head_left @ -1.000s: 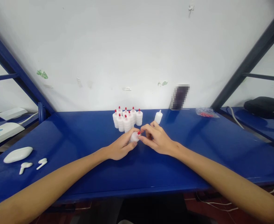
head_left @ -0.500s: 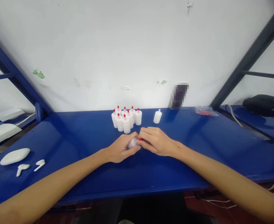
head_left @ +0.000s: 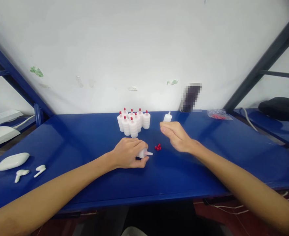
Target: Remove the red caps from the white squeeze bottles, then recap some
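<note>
My left hand [head_left: 129, 153] is wrapped round a white squeeze bottle [head_left: 142, 153], tipped on its side. The bottle's thin nozzle points right and has no cap on it. Just right of the nozzle, several small red caps [head_left: 158, 147] lie in a cluster on the table. My right hand [head_left: 176, 135] is raised behind the caps with its fingers closed; what they hold, if anything, is hidden. Directly behind it stands an uncapped white bottle [head_left: 167, 117], its lower part covered by the hand. Several white bottles with red caps [head_left: 133, 128] stand grouped behind my left hand.
On the blue table [head_left: 90, 183], a white earphone case [head_left: 13, 161] and two earphones [head_left: 40, 170] lie at left. A clear bag of red caps [head_left: 219, 115] lies at the back right. A blurred dark rectangle [head_left: 191, 97] leans against the wall [head_left: 144, 49].
My right hand has moved away from the bottle in my left hand, back and to the right toward the standing uncapped bottle. The loose red caps and the bare nozzle now show.
</note>
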`<action>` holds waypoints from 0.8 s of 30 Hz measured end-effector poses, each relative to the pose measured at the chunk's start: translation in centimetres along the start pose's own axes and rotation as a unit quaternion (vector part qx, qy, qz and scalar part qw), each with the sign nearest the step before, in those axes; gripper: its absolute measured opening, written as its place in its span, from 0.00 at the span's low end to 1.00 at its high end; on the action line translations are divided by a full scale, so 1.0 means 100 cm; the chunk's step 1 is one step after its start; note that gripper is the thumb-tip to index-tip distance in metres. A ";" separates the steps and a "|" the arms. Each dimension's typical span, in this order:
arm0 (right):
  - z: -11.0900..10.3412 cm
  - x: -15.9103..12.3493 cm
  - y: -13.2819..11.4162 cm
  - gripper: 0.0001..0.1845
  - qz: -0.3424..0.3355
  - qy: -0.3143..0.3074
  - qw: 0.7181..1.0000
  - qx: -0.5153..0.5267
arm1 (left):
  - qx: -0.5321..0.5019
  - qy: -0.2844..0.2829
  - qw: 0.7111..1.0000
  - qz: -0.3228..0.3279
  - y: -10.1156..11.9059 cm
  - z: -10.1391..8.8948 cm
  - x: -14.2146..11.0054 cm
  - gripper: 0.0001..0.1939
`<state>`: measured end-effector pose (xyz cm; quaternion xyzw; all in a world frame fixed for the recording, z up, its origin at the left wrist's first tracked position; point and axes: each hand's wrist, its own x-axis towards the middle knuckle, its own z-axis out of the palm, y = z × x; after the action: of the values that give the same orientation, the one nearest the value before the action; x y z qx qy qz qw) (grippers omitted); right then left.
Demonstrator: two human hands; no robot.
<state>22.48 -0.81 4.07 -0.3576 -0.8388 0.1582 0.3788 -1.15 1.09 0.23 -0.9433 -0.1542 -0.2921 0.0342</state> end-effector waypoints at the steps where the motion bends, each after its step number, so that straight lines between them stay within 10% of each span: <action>1: -0.005 0.000 0.004 0.20 0.018 -0.036 0.999 -0.032 | -0.024 -0.025 0.999 -0.016 0.003 -0.002 0.001 0.10; 10: -0.016 0.002 0.033 0.06 0.135 -0.272 0.932 -0.197 | -0.198 -0.064 0.971 -0.116 0.011 -0.006 0.005 0.15; 24: -0.017 0.002 0.022 0.06 0.144 -0.311 0.931 -0.128 | -0.127 -0.118 0.977 -0.125 -0.002 -0.005 0.002 0.17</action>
<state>24.69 0.88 4.13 -0.4535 -0.8670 0.2052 0.0233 -1.33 1.27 0.81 -0.9409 -0.2355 -0.1982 -0.1412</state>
